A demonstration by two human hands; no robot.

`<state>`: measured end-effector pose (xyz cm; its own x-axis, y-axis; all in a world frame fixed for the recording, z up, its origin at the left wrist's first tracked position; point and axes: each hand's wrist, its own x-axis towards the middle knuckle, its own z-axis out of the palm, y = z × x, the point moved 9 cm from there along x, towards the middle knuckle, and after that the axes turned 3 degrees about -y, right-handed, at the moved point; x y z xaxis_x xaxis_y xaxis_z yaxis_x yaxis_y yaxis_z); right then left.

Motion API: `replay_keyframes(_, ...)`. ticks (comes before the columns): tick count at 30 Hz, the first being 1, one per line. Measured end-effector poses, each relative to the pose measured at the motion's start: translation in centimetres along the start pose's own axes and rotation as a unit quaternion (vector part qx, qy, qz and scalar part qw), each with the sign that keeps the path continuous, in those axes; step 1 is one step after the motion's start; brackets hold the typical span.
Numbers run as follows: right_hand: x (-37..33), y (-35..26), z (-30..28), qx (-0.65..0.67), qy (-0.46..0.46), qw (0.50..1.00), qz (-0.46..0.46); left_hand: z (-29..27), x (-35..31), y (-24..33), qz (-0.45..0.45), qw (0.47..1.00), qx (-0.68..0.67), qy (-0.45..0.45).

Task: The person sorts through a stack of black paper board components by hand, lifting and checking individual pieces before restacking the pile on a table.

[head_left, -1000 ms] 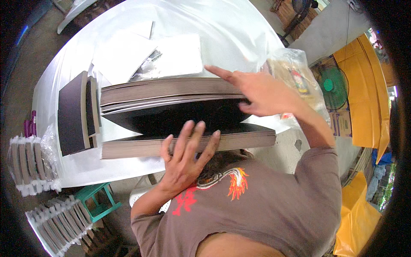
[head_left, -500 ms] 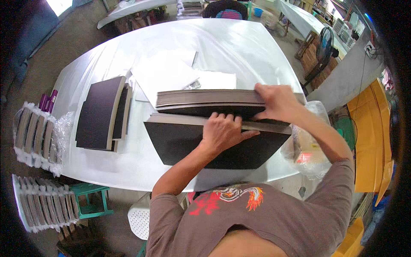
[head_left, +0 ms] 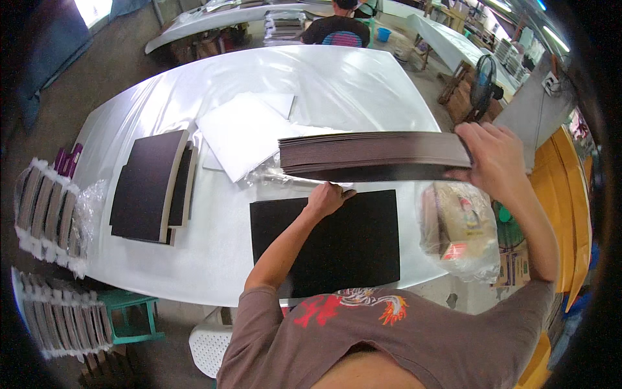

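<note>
My right hand [head_left: 492, 159] grips the right end of a thick stack of black-faced boards [head_left: 376, 155], thumb below and fingers over the top. The stack is tilted on edge above the table, its layered grey edges facing me. My left hand [head_left: 327, 200] is closed at the far edge of a black board [head_left: 327, 246] lying flat near the table's front edge; its fingertips are partly hidden. Whether more boards lie beneath that one, I cannot tell. Left of it rests another pile of black boards [head_left: 148, 185], with pale edges.
White sheets [head_left: 240, 129] and crinkled clear plastic lie behind the boards on the plastic-covered table [head_left: 350, 84]. A plastic-wrapped package [head_left: 457, 223] sits at the right edge. Wrapped bundles [head_left: 48, 211] stand at left, near a green stool [head_left: 133, 318]. Another person [head_left: 337, 27] sits beyond the table.
The thick stack has come away from the lower boards, moving right in my right hand. The lower black board now lies flatter and nearer me. My left hand has drawn to its far edge.
</note>
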<state>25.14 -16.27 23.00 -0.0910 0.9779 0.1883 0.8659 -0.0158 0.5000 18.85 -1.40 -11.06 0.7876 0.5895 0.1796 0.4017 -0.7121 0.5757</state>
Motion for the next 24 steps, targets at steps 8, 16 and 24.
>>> replay_keyframes(8, -4.0, -0.5, -1.2, 0.161, 0.067, 0.984, 0.042, -11.6, -16.8, -5.1, -0.11, 0.943, -0.166, 0.265)
replay_keyframes(16, -5.3, -6.6, 6.4, 0.238, -0.024, 0.971, -0.008, -15.4, -18.6, -1.5, -0.115, 0.862, -0.463, 0.172)
replay_keyframes(24, -9.5, -2.9, 11.8, 0.391, -0.113, 0.912, 0.058, -14.0, -19.0, -0.2, -0.025, 0.874, -0.454, 0.171)
